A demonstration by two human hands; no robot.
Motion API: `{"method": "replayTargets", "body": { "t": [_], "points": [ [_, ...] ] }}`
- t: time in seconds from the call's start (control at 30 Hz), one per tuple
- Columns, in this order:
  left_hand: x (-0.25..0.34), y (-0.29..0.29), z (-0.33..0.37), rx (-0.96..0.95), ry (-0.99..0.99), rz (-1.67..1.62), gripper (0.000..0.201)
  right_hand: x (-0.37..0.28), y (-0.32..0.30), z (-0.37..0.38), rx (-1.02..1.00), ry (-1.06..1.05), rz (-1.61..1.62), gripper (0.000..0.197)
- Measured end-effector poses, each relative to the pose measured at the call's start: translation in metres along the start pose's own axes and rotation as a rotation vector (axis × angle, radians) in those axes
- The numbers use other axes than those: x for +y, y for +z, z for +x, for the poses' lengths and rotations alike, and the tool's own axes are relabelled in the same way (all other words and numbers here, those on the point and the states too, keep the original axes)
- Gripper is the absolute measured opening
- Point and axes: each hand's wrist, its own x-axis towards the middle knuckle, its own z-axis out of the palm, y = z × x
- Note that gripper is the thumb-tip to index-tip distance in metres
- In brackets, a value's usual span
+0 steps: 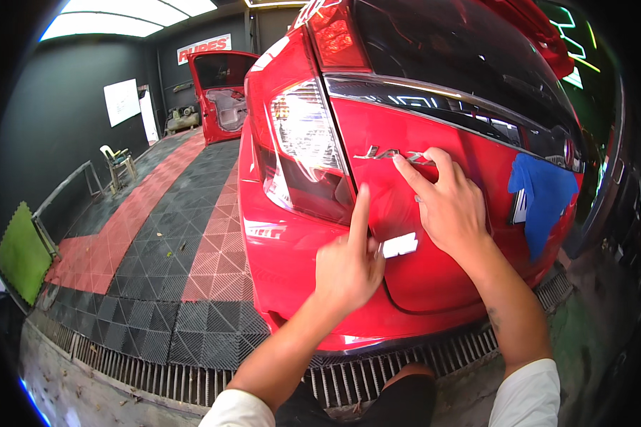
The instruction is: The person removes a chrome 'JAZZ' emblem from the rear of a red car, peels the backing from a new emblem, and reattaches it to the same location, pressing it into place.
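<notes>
My left hand point(347, 272) is raised in front of the red tailgate point(470, 153), its index finger pointing up beside the tail light point(303, 124). Its other fingers are curled around a small white piece point(400, 245). What that white piece is, I cannot make out. My right hand point(452, 210) reaches up to the chrome emblem point(377, 153) on the tailgate. Two of its fingertips rest at the emblem's right part, spread apart and partly covering it. A blue cloth point(545, 196) hangs over the license plate point(520, 206) to the right.
A metal drain grate point(192, 381) runs along the floor below the bumper. Black and red floor tiles point(157, 256) stretch to the left. One red car door point(224, 92) stands open. A chair point(117, 164) and a green mat point(25, 252) are near the dark wall.
</notes>
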Motion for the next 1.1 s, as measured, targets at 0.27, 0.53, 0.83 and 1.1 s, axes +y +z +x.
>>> {"method": "replayTargets", "body": {
  "t": [0.27, 0.53, 0.83, 1.1],
  "points": [
    [-0.017, 0.005, -0.097, -0.069, 0.135, -0.045, 0.042, 0.006, 0.001, 0.007, 0.010, -0.037, 0.021, 0.071],
    [-0.009, -0.040, 0.042, -0.131, 0.436, 0.558, 0.076, 0.017, -0.009, 0.008, -0.028, -0.076, -0.050, 0.074],
    [-0.004, -0.028, 0.065, -0.122, 0.362, 0.635, 0.087, 0.018, -0.015, 0.006, -0.150, -0.017, -0.046, 0.070],
    [0.004, -0.017, 0.072, -0.114, 0.315, 0.757, 0.084, 0.039, -0.019, -0.010, 0.101, 0.075, 0.109, 0.060]
  ]
}}
